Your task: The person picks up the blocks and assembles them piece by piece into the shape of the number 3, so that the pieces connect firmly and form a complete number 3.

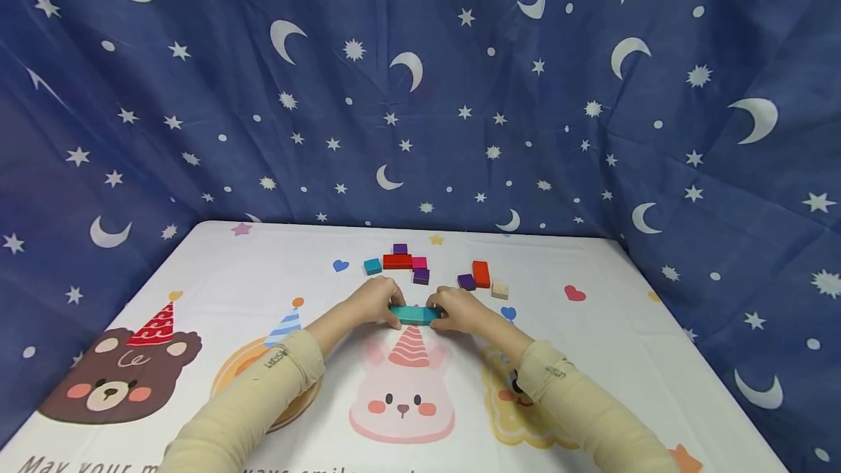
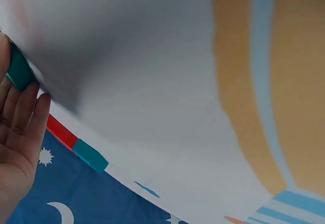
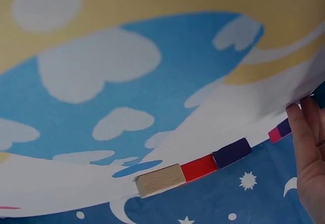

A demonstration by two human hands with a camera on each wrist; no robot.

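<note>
At the middle of the table, a long teal block [image 1: 415,314] lies crosswise between the two hands, with faint lines across it. The left hand [image 1: 377,301] pinches its left end, thumb in front and fingers behind. At the opposite end, the right hand [image 1: 458,309] grips it the same way. The left wrist view shows one end of the teal block [image 2: 20,70] between the thumb and fingers. In the right wrist view, the right hand [image 3: 309,148] hides most of the block.
Behind the hands lie a teal block [image 1: 372,266], a red block [image 1: 397,262], a pink block [image 1: 419,263] and purple blocks [image 1: 420,277]. Further right are another red block [image 1: 481,274], a purple block [image 1: 466,282] and a wooden block [image 1: 500,290]. A starry blue curtain [image 1: 447,166] hangs behind.
</note>
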